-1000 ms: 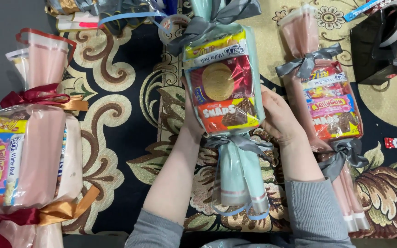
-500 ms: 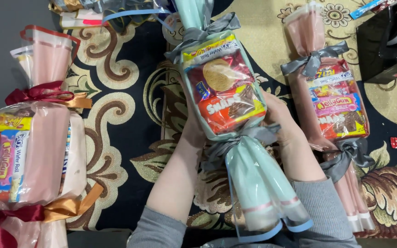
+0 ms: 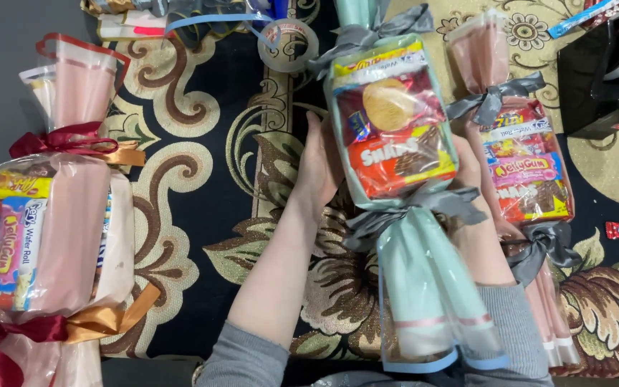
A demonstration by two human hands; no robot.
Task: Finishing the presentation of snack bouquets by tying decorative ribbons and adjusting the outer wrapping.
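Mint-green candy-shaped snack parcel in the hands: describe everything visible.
The mint-green candy-shaped snack parcel is clear film over mint paper, packed with red, orange and yellow snack packets. Grey ribbon bows cinch both ends; the near end flares into a blue-edged fan. It lies lengthwise, slightly tilted, above the patterned carpet, held between the left hand and right hand.

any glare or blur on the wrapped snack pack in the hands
Head view: soft even light, faint sheen on the clear wrap of the snack pack, sharp print; left hand and right hand in focus; no strong shadows on the carpet.

Snack bundle between hands, above carpet
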